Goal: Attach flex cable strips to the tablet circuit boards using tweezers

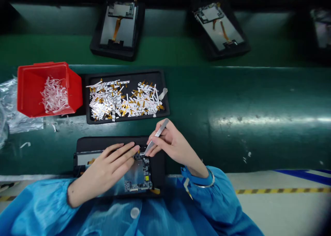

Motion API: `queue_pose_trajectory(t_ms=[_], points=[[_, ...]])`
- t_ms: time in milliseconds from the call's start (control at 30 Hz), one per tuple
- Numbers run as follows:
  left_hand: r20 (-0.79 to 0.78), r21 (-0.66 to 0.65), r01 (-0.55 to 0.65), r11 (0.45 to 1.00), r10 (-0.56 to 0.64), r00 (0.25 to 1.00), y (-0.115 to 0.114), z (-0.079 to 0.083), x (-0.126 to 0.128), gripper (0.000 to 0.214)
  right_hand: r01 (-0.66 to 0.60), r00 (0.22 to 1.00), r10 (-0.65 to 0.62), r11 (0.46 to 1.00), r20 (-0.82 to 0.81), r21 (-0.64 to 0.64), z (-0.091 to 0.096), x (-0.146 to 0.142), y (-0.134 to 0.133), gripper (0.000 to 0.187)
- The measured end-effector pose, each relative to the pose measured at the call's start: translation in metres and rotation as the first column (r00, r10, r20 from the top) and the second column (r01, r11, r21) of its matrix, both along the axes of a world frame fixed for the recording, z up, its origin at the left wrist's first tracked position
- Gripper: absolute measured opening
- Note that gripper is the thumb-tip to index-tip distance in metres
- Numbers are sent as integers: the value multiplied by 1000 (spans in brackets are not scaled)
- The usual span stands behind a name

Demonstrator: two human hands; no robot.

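With my right hand [172, 144] pinched around the tweezers [158, 135] for fine work at the circuit board's [137, 175] far edge, my left hand [104, 170], outstretched and grasping nothing, apparently steadies it on the near black pad [90, 144].

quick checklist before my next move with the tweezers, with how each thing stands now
1. Tweezers gripped in the right hand: ok, held slanting, tips down.
2. Left hand clear of the circuit board: not ok, its fingers lie over the left part.
3. Tips touching the board: cannot tell, too small at the upper edge.
4. White strips with amber ends in the black tray: ok, heaped loosely.
5. All scraps inside the red bin: not ok, a curled white scrap lies outside.
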State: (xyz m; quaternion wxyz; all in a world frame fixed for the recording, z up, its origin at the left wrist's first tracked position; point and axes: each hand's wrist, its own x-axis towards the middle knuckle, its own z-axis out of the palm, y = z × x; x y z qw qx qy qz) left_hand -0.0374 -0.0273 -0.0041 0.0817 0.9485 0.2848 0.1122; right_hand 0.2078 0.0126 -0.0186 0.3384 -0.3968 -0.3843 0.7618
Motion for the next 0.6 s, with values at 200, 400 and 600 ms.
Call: queue_pose_trajectory(t_ms=[200,400,600], points=[[-4,-4,-2,1000,2,1000,-1,-4,-1,28,61,998,-61,998,18,5,1,-2,-2,38],[7,-12,12,1000,-12,1000,0,-2,-1,30,75,997,-74,997,37,-18,1,-5,-2,40],[-31,-34,5,999,-6,1000,1,1,-1,37,125,991,-125,992,57,3,2,-6,-2,41]])
